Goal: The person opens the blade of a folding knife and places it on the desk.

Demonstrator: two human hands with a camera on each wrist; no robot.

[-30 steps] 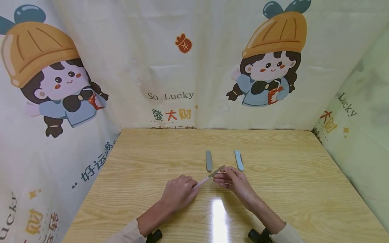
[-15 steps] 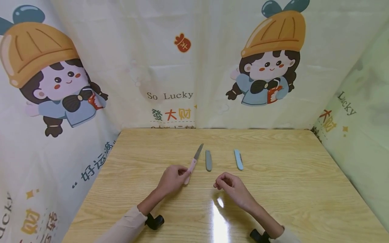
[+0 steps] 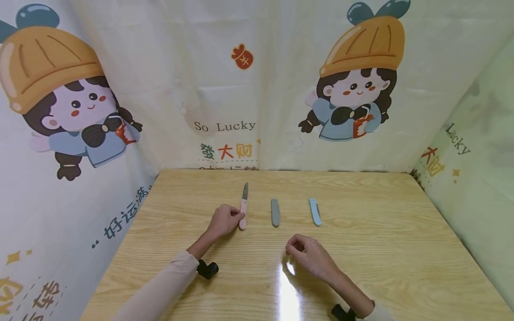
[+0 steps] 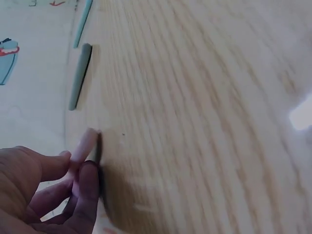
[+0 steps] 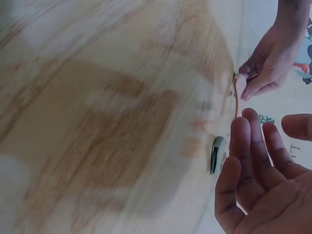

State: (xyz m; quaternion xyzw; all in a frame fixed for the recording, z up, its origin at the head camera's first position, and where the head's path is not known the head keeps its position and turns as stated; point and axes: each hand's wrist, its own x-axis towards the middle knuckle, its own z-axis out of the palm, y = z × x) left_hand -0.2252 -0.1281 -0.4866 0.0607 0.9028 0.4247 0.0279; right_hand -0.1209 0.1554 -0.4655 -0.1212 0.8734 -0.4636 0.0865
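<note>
My left hand (image 3: 225, 219) pinches the pink handle of a folding knife (image 3: 243, 206), whose grey blade is folded out and points to the far edge of the table. In the left wrist view, thumb and fingers hold the pink handle (image 4: 85, 146) just above or on the wood; I cannot tell if it touches. To its right lies a grey-green folding knife (image 3: 275, 213), folded up, and beyond that a light blue one (image 3: 315, 211), no blade out. My right hand (image 3: 312, 256) hovers nearer to me, fingers loosely curved around nothing, as the right wrist view confirms.
The wooden table (image 3: 381, 232) reaches back to a printed curtain (image 3: 281, 89) along its far edge. More curtain hangs at both sides. A bright light reflection (image 3: 289, 294) shows on the wood between the arms. Each wrist wears a black camera (image 3: 207, 269).
My left hand has carried the pink knife away from the right hand, left and toward the far edge, turning it nearly parallel to the others. The right hand let go and drew back slightly.
</note>
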